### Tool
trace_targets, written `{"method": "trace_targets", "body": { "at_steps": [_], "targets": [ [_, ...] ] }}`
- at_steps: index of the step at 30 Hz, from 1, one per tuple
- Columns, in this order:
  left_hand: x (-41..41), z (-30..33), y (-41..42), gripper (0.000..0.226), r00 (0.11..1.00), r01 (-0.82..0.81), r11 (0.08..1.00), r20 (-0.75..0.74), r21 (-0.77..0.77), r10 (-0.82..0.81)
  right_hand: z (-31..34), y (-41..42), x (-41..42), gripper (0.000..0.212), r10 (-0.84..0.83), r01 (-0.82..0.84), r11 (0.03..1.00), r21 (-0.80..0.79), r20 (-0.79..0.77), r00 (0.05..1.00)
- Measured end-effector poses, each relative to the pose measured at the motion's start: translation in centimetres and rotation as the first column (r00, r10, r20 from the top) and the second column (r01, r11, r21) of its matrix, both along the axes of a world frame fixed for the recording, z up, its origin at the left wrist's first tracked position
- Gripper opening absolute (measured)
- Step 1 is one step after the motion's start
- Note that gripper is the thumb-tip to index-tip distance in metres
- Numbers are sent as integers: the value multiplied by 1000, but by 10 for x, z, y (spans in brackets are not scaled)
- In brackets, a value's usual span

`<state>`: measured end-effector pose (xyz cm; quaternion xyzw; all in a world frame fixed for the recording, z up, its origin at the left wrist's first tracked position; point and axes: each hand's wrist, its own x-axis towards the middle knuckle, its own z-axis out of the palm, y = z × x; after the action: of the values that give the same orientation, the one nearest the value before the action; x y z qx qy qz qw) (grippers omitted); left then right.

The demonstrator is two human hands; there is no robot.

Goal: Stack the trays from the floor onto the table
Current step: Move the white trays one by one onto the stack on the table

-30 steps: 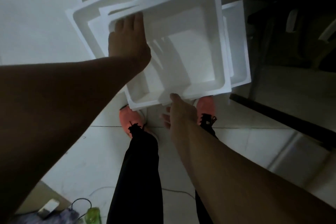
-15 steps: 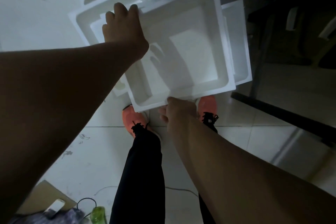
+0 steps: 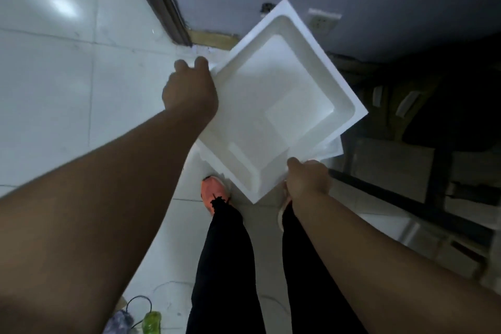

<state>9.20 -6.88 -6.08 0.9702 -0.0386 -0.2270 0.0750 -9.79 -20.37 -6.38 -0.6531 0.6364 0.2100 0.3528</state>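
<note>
A white foam tray (image 3: 273, 106) hangs in the air above my feet, turned like a diamond with one corner toward the wall. My left hand (image 3: 189, 92) grips its left rim, fingers curled over the edge. My right hand (image 3: 307, 180) holds the near right rim, thumb on top. Under it, slivers of other white trays (image 3: 332, 148) show at the lower right and left edges; whether they are in my hands or on the floor is unclear.
Pale floor tiles (image 3: 67, 89) spread to the left. A dark door frame (image 3: 160, 0) and grey wall with a socket (image 3: 322, 22) stand ahead. A dark metal table frame (image 3: 406, 198) and dim clutter fill the right. A green bottle (image 3: 151, 323) and cable lie near my feet.
The top tray has been lifted up off the pile and rotated to a diamond angle. My view has swung upward, toward the wall and door frame.
</note>
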Motion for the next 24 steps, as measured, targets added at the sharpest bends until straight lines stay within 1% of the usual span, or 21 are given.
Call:
{"method": "trace_targets", "body": {
  "at_steps": [2, 4, 5, 6, 7, 8, 9, 12, 14, 16, 17, 18, 20, 24],
  "targets": [
    [0, 38, 14, 38, 999, -25, 1000, -33, -16, 25, 43, -12, 8, 29, 72, -70, 997, -32, 55, 996],
    [5, 91, 29, 34, 1000, -23, 999, -15, -37, 22, 95, -21, 20, 28, 145, -134, 987, -91, 131, 981],
    [-3, 94, 34, 31, 998, -47, 998, -52, -30, 46, 104, -24, 15, 28, 183, -169, 979, -116, 125, 975],
    [6, 154, 45, 29, 998, -57, 996, 3, -62, 57, 164, -24, 29, 28, 198, -169, 975, -143, 217, 956],
    [0, 171, 50, 25, 996, -81, 996, -49, -49, 79, 181, -23, 30, 27, 196, -168, 978, -124, 264, 945],
    [0, 189, 54, 20, 995, -93, 994, -54, -57, 90, 201, -24, 36, 28, 198, -166, 978, -129, 300, 933],
    [1, 193, 56, 16, 991, -116, 992, -66, -51, 112, 204, -28, 40, 29, 233, -191, 970, -152, 338, 912],
    [-9, 284, 69, 13, 989, -145, 981, -24, -125, 143, 293, -30, 46, 29, 311, -246, 948, -201, 430, 847],
    [-6, 324, 74, 12, 989, -143, 973, 18, -183, 149, 329, -33, 54, 27, 386, -295, 921, -256, 476, 791],
    [-3, 371, 84, 13, 980, -165, 962, 69, -219, 184, 371, -34, 62, 23, 412, -285, 908, -307, 530, 741],
    [-3, 393, 88, 12, 976, -168, 956, 93, -238, 195, 392, -33, 65, 22, 439, -294, 894, -338, 532, 724],
    [-4, 406, 92, 12, 973, -170, 948, 108, -268, 205, 405, -34, 68, 20, 469, -314, 879, -358, 532, 705],
    [-7, 450, 104, 13, 955, -161, 927, 185, -339, 233, 446, -32, 73, 19, 512, -310, 855, -416, 572, 642],
    [-12, 507, 119, 17, 922, -102, 912, 306, -397, 237, 503, -32, 84, 16, 613, -303, 785, -541, 603, 511]
  ]
}}
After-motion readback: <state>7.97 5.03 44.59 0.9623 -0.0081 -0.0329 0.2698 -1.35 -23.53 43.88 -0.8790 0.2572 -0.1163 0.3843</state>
